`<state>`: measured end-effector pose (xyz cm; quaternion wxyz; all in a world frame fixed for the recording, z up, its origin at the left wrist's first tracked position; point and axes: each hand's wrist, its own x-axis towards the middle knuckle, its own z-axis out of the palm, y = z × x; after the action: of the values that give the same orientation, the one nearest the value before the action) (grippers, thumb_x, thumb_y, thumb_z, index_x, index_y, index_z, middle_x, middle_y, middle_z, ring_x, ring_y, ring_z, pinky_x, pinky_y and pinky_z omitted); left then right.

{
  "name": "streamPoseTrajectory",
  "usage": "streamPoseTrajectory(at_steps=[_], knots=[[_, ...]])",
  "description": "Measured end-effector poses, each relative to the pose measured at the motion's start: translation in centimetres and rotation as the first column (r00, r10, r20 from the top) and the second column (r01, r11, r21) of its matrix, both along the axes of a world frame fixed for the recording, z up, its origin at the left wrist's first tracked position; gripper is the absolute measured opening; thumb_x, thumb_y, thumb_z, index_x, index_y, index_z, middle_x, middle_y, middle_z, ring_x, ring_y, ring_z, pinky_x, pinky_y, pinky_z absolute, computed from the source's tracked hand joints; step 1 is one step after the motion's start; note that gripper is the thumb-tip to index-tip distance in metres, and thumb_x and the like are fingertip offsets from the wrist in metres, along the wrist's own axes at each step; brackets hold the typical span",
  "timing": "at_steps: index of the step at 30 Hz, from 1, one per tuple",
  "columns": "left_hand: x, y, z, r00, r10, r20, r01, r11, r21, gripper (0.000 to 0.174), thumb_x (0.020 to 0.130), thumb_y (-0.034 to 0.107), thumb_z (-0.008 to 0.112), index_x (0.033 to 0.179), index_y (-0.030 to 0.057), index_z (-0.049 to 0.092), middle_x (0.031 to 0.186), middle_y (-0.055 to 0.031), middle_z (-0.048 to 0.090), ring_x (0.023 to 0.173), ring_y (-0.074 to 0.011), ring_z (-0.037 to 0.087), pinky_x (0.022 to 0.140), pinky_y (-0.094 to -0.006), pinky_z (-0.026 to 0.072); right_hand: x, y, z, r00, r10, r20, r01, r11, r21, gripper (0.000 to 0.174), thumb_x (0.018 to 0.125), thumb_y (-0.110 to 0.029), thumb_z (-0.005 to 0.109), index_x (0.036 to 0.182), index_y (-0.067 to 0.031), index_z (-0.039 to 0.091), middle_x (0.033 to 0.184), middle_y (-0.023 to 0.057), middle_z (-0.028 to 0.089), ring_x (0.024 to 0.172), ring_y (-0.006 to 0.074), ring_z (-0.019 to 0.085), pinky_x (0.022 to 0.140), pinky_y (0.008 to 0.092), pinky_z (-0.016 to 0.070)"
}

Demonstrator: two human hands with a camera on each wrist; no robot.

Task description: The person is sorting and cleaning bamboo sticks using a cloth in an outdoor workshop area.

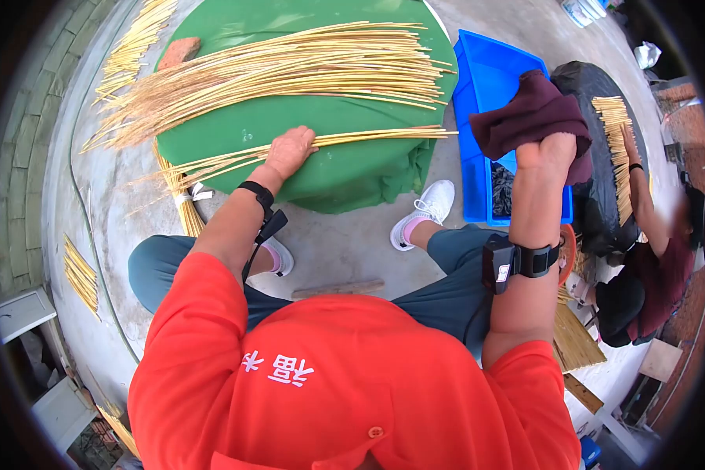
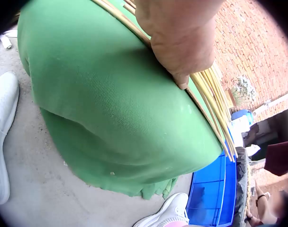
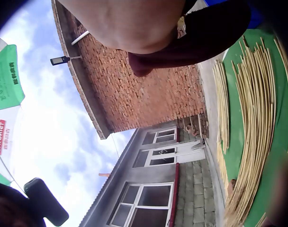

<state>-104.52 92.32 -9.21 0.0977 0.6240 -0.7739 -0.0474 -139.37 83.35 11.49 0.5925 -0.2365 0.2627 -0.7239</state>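
Note:
My left hand (image 1: 291, 150) grips a thin bunch of long straw-yellow stalks (image 1: 368, 137) lying across the green cloth (image 1: 352, 172). In the left wrist view its fingers curl down over the stalks, close against the cloth. The feathery ends trail off to the left past the cloth's edge. Raised at the right, my right hand (image 1: 554, 153) holds a crumpled maroon cloth (image 1: 529, 117) over a blue bin. Beyond the left hand, a thick spread of similar stalks (image 1: 313, 66) covers the far half of the green top.
A brick (image 1: 180, 52) sits at the far left of the green top. The blue bin (image 1: 471, 168) stands right of it, a dark bag inside. Farther right, another person (image 1: 650, 274) reaches over stalks on a black-covered surface (image 1: 576, 82). More stalks (image 1: 81, 274) lie on the left ground.

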Motion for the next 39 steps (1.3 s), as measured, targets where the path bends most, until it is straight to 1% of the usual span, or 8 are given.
streamPoseTrajectory(at_steps=[3, 5, 9, 11, 14, 21, 31, 39], knots=[[0.2, -0.4, -0.4, 0.998, -0.037, 0.058, 0.037, 0.999, 0.002, 0.019, 0.076, 0.019, 0.057, 0.085, 0.0075, 0.046, 0.084, -0.0096, 0.051, 0.084, -0.0288, 0.054, 0.069, -0.0393, 0.0466, -0.1, 0.0, -0.2, 0.997, -0.023, -0.072, 0.025, 0.999, 0.027, 0.018, 0.087, -0.014, 0.047, 0.087, 0.0030, 0.053, 0.087, 0.0142, 0.058, 0.078, 0.0255, 0.056, 0.070, 0.0372, 0.0483], [0.2, -0.7, -0.3, 0.994, -0.046, 0.104, 0.045, 0.999, 0.009, 0.017, 0.074, 0.016, 0.056, 0.084, 0.0066, 0.046, 0.083, -0.0101, 0.051, 0.084, -0.0290, 0.053, 0.069, -0.0396, 0.0467, -0.5, -0.2, -0.5, 0.987, 0.158, 0.010, -0.157, 0.987, -0.028, 0.019, 0.088, -0.015, 0.046, 0.088, 0.0035, 0.053, 0.086, 0.0138, 0.058, 0.077, 0.0248, 0.056, 0.068, 0.0366, 0.0483], [0.2, -1.1, -0.4, 0.986, -0.054, 0.159, 0.041, 0.996, 0.083, 0.015, 0.073, 0.013, 0.053, 0.085, 0.0059, 0.046, 0.083, -0.0103, 0.051, 0.084, -0.0290, 0.053, 0.071, -0.0407, 0.0461, 0.6, 0.4, -0.4, 0.999, 0.015, 0.031, -0.017, 0.999, 0.050, 0.023, 0.089, -0.017, 0.045, 0.088, 0.0044, 0.054, 0.083, 0.0132, 0.058, 0.074, 0.0251, 0.056, 0.066, 0.0354, 0.0483], [0.4, -1.2, -0.5, 0.983, -0.065, 0.170, 0.056, 0.997, 0.055, 0.014, 0.074, 0.012, 0.051, 0.085, 0.0062, 0.046, 0.083, -0.0104, 0.051, 0.083, -0.0292, 0.053, 0.071, -0.0407, 0.0455, 0.3, 0.2, -0.9, 0.985, 0.171, -0.020, -0.171, 0.985, 0.023, 0.030, 0.090, -0.021, 0.043, 0.092, 0.0067, 0.054, 0.085, 0.0132, 0.059, 0.073, 0.0242, 0.057, 0.065, 0.0335, 0.0486], [1.2, -0.5, -0.2, 0.973, -0.103, 0.205, 0.103, 0.995, 0.013, 0.009, 0.075, 0.010, 0.047, 0.084, 0.0065, 0.046, 0.083, -0.0112, 0.051, 0.083, -0.0294, 0.052, 0.072, -0.0393, 0.0441, 0.7, 0.1, -0.9, 0.996, 0.016, -0.087, -0.004, 0.990, 0.139, 0.034, 0.091, -0.022, 0.042, 0.096, 0.0091, 0.055, 0.088, 0.0137, 0.061, 0.073, 0.0221, 0.057, 0.063, 0.0311, 0.0483], [2.8, 0.3, 0.0, 0.964, -0.111, 0.240, 0.096, 0.993, 0.073, 0.011, 0.077, 0.004, 0.043, 0.088, 0.0059, 0.043, 0.086, -0.0119, 0.050, 0.085, -0.0295, 0.050, 0.074, -0.0386, 0.0433, 0.8, 0.3, -0.9, 0.996, -0.026, -0.080, 0.035, 0.993, 0.111, 0.033, 0.091, -0.020, 0.043, 0.104, 0.0088, 0.054, 0.097, 0.0159, 0.061, 0.078, 0.0216, 0.058, 0.068, 0.0330, 0.0486], [4.1, 0.3, 2.1, 0.940, -0.102, 0.324, 0.067, 0.991, 0.117, 0.016, 0.077, 0.005, 0.043, 0.092, 0.0083, 0.041, 0.088, -0.0113, 0.048, 0.088, -0.0286, 0.051, 0.073, -0.0379, 0.0426, 1.9, 0.7, -0.8, 0.998, -0.050, -0.022, 0.053, 0.990, 0.134, 0.031, 0.089, -0.020, 0.044, 0.089, 0.0086, 0.057, 0.082, 0.0153, 0.062, 0.068, 0.0216, 0.057, 0.060, 0.0316, 0.0484], [5.6, 0.5, 0.3, 0.934, -0.011, 0.357, 0.026, 0.999, -0.038, 0.026, 0.077, 0.007, 0.046, 0.102, 0.0122, 0.049, 0.093, -0.0065, 0.048, 0.092, -0.0237, 0.048, 0.077, -0.0360, 0.0380, 2.3, 0.7, -1.0, 0.996, -0.050, -0.072, 0.059, 0.989, 0.136, 0.032, 0.090, -0.021, 0.044, 0.090, 0.0090, 0.056, 0.084, 0.0159, 0.062, 0.070, 0.0224, 0.057, 0.062, 0.0329, 0.0484]])
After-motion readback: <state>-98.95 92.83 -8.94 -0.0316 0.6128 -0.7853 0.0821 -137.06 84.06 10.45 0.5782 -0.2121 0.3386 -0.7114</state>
